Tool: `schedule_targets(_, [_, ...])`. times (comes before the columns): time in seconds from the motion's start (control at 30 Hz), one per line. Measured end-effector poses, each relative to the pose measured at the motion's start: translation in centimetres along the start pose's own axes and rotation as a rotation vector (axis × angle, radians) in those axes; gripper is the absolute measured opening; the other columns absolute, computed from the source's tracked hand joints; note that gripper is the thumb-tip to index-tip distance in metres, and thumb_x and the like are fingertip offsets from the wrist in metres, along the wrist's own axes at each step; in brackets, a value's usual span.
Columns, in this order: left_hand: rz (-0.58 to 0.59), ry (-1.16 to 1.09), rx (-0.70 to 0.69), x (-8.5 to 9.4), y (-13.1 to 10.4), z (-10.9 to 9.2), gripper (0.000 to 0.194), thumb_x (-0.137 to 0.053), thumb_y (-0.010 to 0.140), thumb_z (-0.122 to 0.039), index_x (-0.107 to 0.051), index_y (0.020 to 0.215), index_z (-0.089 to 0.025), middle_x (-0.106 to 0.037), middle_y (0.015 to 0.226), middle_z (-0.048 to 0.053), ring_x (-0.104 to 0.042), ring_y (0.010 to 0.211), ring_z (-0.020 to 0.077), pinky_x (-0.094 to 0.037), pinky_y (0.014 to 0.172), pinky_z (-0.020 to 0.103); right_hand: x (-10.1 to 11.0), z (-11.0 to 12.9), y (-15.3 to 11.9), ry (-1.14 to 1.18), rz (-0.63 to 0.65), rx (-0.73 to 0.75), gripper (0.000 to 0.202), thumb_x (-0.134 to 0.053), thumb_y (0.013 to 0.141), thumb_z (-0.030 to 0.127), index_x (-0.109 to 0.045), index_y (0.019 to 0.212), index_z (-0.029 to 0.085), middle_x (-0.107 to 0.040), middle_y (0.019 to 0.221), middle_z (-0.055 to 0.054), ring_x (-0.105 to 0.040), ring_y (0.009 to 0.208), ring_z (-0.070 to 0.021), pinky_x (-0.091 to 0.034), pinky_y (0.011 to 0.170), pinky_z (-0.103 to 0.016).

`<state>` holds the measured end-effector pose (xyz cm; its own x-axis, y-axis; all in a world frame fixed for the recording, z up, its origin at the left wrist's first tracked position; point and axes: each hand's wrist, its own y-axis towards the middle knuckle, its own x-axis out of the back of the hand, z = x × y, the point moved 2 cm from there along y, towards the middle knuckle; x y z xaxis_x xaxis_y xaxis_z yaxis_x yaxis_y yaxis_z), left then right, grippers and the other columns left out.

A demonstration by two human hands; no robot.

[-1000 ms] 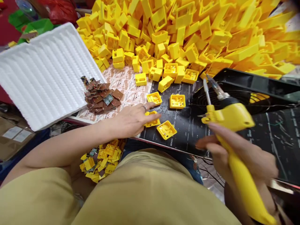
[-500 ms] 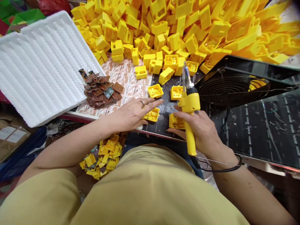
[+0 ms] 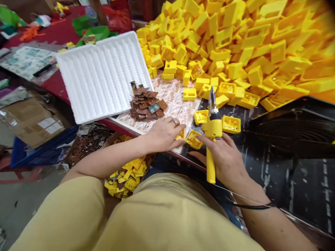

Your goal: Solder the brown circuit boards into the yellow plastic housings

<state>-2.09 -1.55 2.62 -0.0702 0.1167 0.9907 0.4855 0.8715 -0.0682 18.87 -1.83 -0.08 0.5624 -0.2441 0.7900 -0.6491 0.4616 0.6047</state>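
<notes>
My left hand [image 3: 166, 134] rests at the table's front edge, its thumb and fingers around a small open yellow plastic case [image 3: 180, 135], which they partly cover. Right beside it, a second yellow case [image 3: 194, 140] sits tilted against my right fingertips. My right hand [image 3: 226, 157] is closed around a yellow soldering gun [image 3: 214, 129], its metal tip pointing up and away from me. A thin wire runs from the handle's lower end past my wrist. Just beyond my hands lie two more open cases, one at the left [image 3: 201, 117] and one at the right [image 3: 231, 124].
A big heap of yellow cases [image 3: 209, 45] fills the table's back. Brown circuit boards [image 3: 148, 104] are piled left of my hands, before a white foam tray [image 3: 104, 73]. A black fan [image 3: 290, 129] stands at the right. Below the edge, a box holds yellow parts [image 3: 129, 176].
My view has turned left, so the scene sits further right. My right hand has brought its yellow case leftward, close to the one at my left hand. The soldering gun stays in my right hand.
</notes>
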Motion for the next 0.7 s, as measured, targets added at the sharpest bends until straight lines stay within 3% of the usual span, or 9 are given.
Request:
schedule_targets(0.1, [0.070,-0.090,-0.255,1.2,0.7,0.1,0.043,-0.057,0.091,-0.022,-0.062,0.130,-0.008,-0.065,0.131,0.018,-0.058,0.122,0.0293,-0.049,0.106,0.043,0.1,-0.3,0.1,0.016,0.022,0.032,0.026,-0.059,0.097,0.024,-0.056,0.122,0.018,-0.067,0.082,-0.004,-0.065,0.073,-0.0197,-0.053,0.071,-0.033])
schedule_targets(0.2, [0.123,-0.173,-0.467,1.3,0.3,0.0,0.052,-0.048,0.086,-0.004,-0.059,0.136,-0.011,-0.056,0.148,0.012,-0.045,0.143,0.0210,-0.039,0.120,0.035,0.9,-1.1,-1.0,0.037,0.047,0.054,0.028,-0.059,0.097,0.024,-0.055,0.124,0.019,-0.069,0.086,-0.004,-0.067,0.075,-0.0194,-0.054,0.073,-0.033])
schedule_targets(0.3, [0.181,-0.175,-0.474,1.1,-0.6,0.1,0.054,-0.054,0.089,-0.015,-0.053,0.143,-0.010,-0.046,0.157,0.012,-0.039,0.147,0.0245,-0.035,0.123,0.036,1.6,-2.0,-2.2,0.046,0.070,0.030,0.036,-0.062,0.096,0.027,-0.053,0.129,0.020,-0.071,0.092,-0.005,-0.070,0.081,-0.0222,-0.055,0.087,-0.041])
schedule_targets(0.37, [0.225,-0.122,-0.459,1.4,-1.1,0.2,0.055,-0.056,0.090,-0.019,-0.052,0.145,-0.011,-0.045,0.157,0.013,-0.043,0.144,0.0278,-0.038,0.121,0.038,1.6,-2.3,-2.7,0.063,0.081,0.003,0.042,-0.064,0.095,0.032,-0.051,0.133,0.021,-0.071,0.091,-0.005,-0.070,0.082,-0.0231,-0.056,0.087,-0.042])
schedule_targets(0.47, [0.272,0.017,-0.312,2.3,-1.4,0.4,0.049,-0.053,0.093,-0.017,-0.054,0.141,-0.012,-0.062,0.140,0.015,-0.061,0.125,0.0256,-0.050,0.103,0.035,1.1,-2.3,-3.1,0.079,0.078,-0.005,0.044,-0.065,0.094,0.031,-0.051,0.134,0.021,-0.072,0.095,-0.005,-0.070,0.086,-0.0213,-0.057,0.084,-0.036])
schedule_targets(0.53, [0.250,0.116,-0.071,2.6,-1.0,0.4,0.045,-0.055,0.097,-0.033,-0.057,0.137,-0.012,-0.073,0.115,0.016,-0.069,0.106,0.0265,-0.053,0.086,0.035,0.7,-2.1,-3.3,0.077,0.060,0.004,0.042,-0.067,0.093,0.026,-0.053,0.132,0.021,-0.072,0.096,-0.004,-0.070,0.084,-0.0189,-0.056,0.080,-0.030])
schedule_targets(0.6, [0.174,0.170,0.155,2.2,-0.3,-0.2,0.056,-0.052,0.097,-0.053,-0.058,0.135,-0.013,-0.075,0.098,0.016,-0.071,0.096,0.0290,-0.051,0.074,0.035,0.5,-1.9,-3.3,0.070,0.032,0.014,0.040,-0.068,0.092,0.023,-0.055,0.129,0.020,-0.073,0.097,-0.005,-0.070,0.082,-0.0174,-0.055,0.076,-0.027])
schedule_targets(0.7, [0.045,0.139,0.229,1.1,0.9,-1.8,0.070,-0.043,0.095,-0.069,-0.056,0.139,-0.017,-0.075,0.095,0.016,-0.072,0.093,0.0304,-0.048,0.066,0.033,0.6,-1.8,-3.1,0.055,0.002,0.019,0.040,-0.069,0.091,0.021,-0.056,0.128,0.017,-0.073,0.102,-0.007,-0.070,0.083,-0.0175,-0.054,0.075,-0.026])
